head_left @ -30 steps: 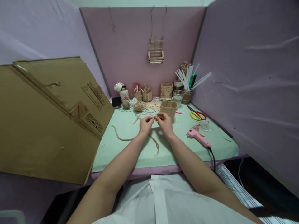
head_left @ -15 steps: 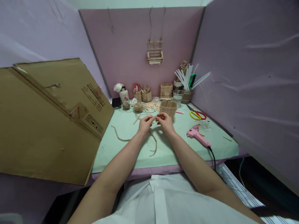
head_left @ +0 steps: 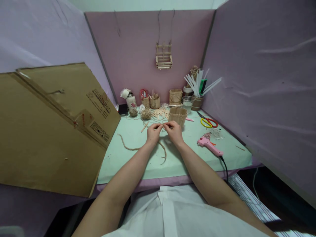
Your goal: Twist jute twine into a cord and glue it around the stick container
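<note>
My left hand (head_left: pixel 153 133) and my right hand (head_left: pixel 173 131) meet over the middle of the table, fingertips almost touching. Both pinch a brown twine cord (head_left: pixel 164 148), most of which is hidden by the fingers. One tail of it hangs down below my hands with a frayed end, and another length of cord (head_left: pixel 125 147) curves out to the left past my forearm. Whether these two lengths join is hidden. Just behind my right hand stands a small wooden-stick basket (head_left: pixel 177 116), upright and open at the top.
At the right lie a pink glue gun (head_left: pixel 209 145) and red-yellow scissors (head_left: pixel 209 122). Twine balls (head_left: pixel 146 114), loose wooden sticks (head_left: pixel 160 113) and a clear cup (head_left: pixel 188 102) stand further back. A large cardboard sheet (head_left: pixel 56 131) leans in from the left.
My fingertips have drawn slightly closer together, with the right hand tipping a little lower. The hanging cord tail has shifted slightly.
</note>
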`<state>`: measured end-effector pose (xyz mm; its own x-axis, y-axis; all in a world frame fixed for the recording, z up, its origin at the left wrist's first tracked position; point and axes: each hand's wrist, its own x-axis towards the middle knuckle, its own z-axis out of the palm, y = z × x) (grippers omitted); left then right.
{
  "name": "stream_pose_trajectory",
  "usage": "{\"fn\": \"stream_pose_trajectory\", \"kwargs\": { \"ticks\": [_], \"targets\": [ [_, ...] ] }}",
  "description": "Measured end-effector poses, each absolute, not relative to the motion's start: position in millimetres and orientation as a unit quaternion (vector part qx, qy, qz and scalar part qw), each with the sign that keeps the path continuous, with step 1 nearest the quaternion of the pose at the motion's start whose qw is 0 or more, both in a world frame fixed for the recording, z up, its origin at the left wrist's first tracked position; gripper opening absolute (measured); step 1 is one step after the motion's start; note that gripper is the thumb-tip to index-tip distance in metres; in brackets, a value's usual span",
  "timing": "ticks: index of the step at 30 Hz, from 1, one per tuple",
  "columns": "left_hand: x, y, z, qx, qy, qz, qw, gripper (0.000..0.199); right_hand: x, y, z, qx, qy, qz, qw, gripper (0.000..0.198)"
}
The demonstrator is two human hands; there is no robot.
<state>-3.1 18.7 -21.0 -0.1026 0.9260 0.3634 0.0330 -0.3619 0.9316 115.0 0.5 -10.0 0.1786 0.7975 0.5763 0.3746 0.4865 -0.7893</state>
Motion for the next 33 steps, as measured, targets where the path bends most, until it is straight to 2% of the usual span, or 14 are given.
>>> {"fn": "stream_pose_trajectory", "kwargs": {
  "ticks": [2,4,9,12,14,18,23,28,33],
  "targets": [
    [-3,18,-20,0.577,0.429,0.601,0.349,0.010,116,1,-10,-0.474,-0.618,0.175,0.602,0.015],
    [-3,17,-18,0.557,0.433,0.596,0.383,0.010,116,0,-9,-0.472,-0.620,0.169,0.603,0.014],
    [-8,15,-9,0.372,0.410,0.499,0.667,0.012,110,-4,-7,-0.450,-0.646,0.162,0.596,0.012],
    [-12,14,-5,0.332,0.378,0.458,0.733,0.016,109,-6,-6,-0.431,-0.660,0.176,0.590,0.012],
    [-12,13,-5,0.359,0.375,0.488,0.702,0.017,110,-5,-6,-0.433,-0.645,0.191,0.599,0.012],
    [-6,10,-8,0.453,0.409,0.563,0.557,0.022,114,3,-10,-0.447,-0.595,0.287,0.603,0.015],
    [-3,10,-12,0.572,0.439,0.522,0.456,0.014,116,11,-16,-0.449,-0.528,0.404,0.597,0.024],
    [-4,9,-13,0.668,0.474,0.453,0.353,0.019,116,13,-21,-0.465,-0.521,0.405,0.591,0.022],
    [1,1,-13,0.679,0.469,0.449,0.343,0.017,118,21,-27,-0.500,-0.459,0.377,0.630,0.020]
  ]
}}
